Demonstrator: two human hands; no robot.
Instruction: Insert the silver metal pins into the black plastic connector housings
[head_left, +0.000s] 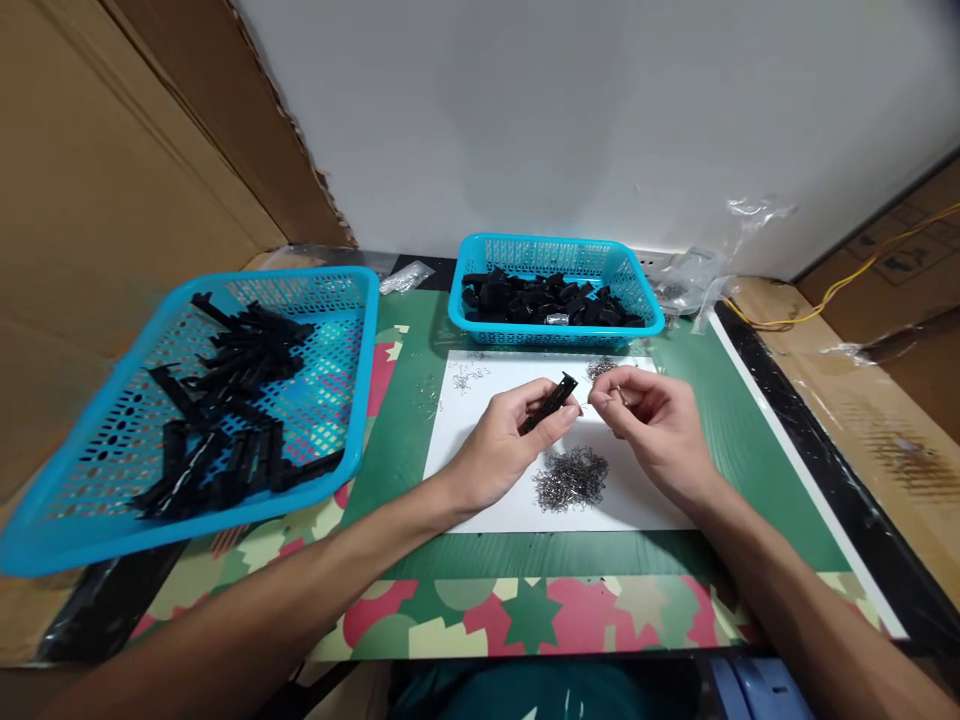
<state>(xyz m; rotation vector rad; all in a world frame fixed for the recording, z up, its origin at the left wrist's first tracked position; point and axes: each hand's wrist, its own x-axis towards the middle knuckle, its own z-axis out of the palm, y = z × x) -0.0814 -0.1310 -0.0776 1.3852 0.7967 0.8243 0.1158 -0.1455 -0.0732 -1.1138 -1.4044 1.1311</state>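
Note:
In my left hand (504,450) is a long black plastic part (556,396), its upper end sticking out past my fingertips. Just right of it, my right hand (654,425) has thumb and forefinger pinched on a tiny thin metal piece, too small to make out fully. Both hands are over a white sheet (480,515). A pile of small metal springs or clips (571,479) lies on the sheet below the hands. Another small heap (600,368) sits behind my right hand, and a few scattered metal pieces (461,380) lie at the sheet's back left.
A blue basket (366,350) with several long black parts (247,350) stands left. A smaller blue basket (551,333) of black pieces (525,298) stands behind the sheet. Clear plastic bags (686,280) and a yellow cable (832,290) are at back right. Cardboard (112,150) rises at left.

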